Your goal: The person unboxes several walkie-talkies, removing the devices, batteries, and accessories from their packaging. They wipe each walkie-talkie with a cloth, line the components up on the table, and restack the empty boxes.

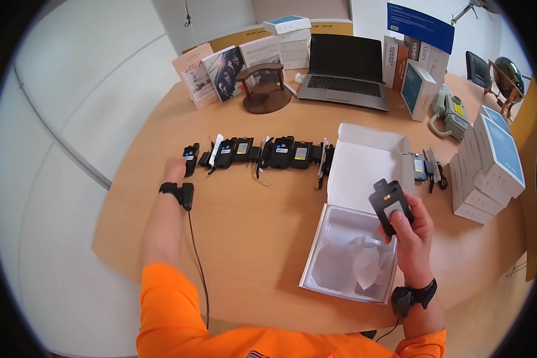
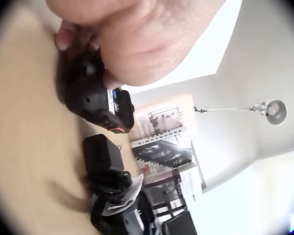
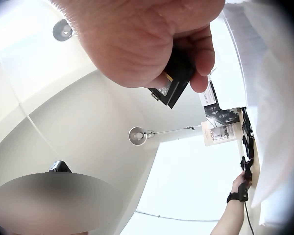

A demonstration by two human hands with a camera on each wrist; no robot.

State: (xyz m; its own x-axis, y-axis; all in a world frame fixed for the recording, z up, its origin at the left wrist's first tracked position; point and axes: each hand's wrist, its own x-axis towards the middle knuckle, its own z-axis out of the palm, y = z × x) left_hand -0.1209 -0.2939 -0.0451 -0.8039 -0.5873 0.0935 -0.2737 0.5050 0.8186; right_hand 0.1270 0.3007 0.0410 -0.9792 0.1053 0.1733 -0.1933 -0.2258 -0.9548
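Note:
My left hand (image 1: 175, 171) is at the left end of a row of black devices; in the left wrist view its fingers (image 2: 66, 36) and thumb grip a black handheld device (image 2: 93, 93) at the tabletop. Beside that device lie a black adapter (image 2: 103, 155) and a cable with a white tag. My right hand (image 1: 416, 241) holds up a flat black piece (image 1: 391, 206) with a pale label, thumb on its face, above an open white box (image 1: 317, 262). Inside the box are a pale tray and translucent plastic. The right wrist view shows the black piece (image 3: 174, 78) between fingers and thumb.
Across the back stand books (image 1: 196, 74), a dark wooden stand (image 1: 267, 101), a laptop (image 1: 346, 71) and a telephone (image 1: 453, 114). White boxes (image 1: 489, 161) are stacked at the right. A device (image 1: 419, 167) with cables lies behind the open box's right side. A wrist cable (image 1: 198, 256) crosses the table.

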